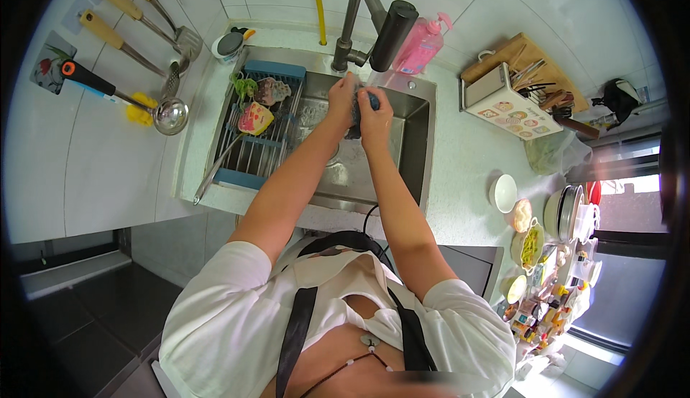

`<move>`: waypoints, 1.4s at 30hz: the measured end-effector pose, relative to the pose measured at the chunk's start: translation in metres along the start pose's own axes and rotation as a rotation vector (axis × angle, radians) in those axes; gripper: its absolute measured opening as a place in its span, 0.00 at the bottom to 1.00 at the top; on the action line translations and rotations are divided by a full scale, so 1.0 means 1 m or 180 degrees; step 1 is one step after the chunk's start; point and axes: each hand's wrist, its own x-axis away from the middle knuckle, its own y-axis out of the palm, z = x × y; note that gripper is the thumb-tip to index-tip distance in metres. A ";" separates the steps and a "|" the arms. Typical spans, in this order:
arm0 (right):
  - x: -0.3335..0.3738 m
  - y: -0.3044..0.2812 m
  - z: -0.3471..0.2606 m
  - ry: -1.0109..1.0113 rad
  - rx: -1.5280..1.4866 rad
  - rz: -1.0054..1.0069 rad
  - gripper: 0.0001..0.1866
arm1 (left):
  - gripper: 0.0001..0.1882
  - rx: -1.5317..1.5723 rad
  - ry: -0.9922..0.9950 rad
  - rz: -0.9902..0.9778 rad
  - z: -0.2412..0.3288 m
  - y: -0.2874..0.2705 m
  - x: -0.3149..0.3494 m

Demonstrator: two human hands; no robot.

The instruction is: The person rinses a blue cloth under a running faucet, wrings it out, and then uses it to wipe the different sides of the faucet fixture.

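Observation:
Under the spout of the dark grey faucet (400,31), both my hands are over the steel sink (352,182). A dark blue-grey, soft-looking bundle (355,128) is squeezed between them; whether it is a cloth or a scrubber I cannot tell. My right hand (376,116) has its fingers curled round the bundle's right side. Against the other side my left hand (341,99) presses, its fingers partly hidden. Water seems to run over the hands.
A blue drying rack (248,177) spans the sink's left side, holding sponges (255,119), a leafy green and a long-handled metal utensil (215,171). A pink pump bottle (420,44) stands behind the faucet. Right: knife holder (503,103), white bowl (503,193). Ladle (171,115) hangs left.

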 end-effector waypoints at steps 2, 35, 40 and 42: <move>-0.002 0.002 -0.001 -0.0042 0.0146 0.0096 0.12 | 0.16 -0.0384 -0.0250 0.0414 0.012 0.012 0.005; -0.065 -0.053 -0.012 -0.0344 0.2434 -0.1829 0.30 | 0.24 -0.2579 0.2298 -0.1146 0.023 -0.013 -0.009; -0.059 -0.043 -0.047 0.0272 0.2766 -0.1806 0.20 | 0.24 -0.1875 0.1819 -0.1199 0.034 -0.009 0.003; -0.061 -0.045 -0.030 -0.0212 0.2550 -0.1659 0.16 | 0.20 -0.1432 0.1367 -0.1058 0.036 -0.011 0.005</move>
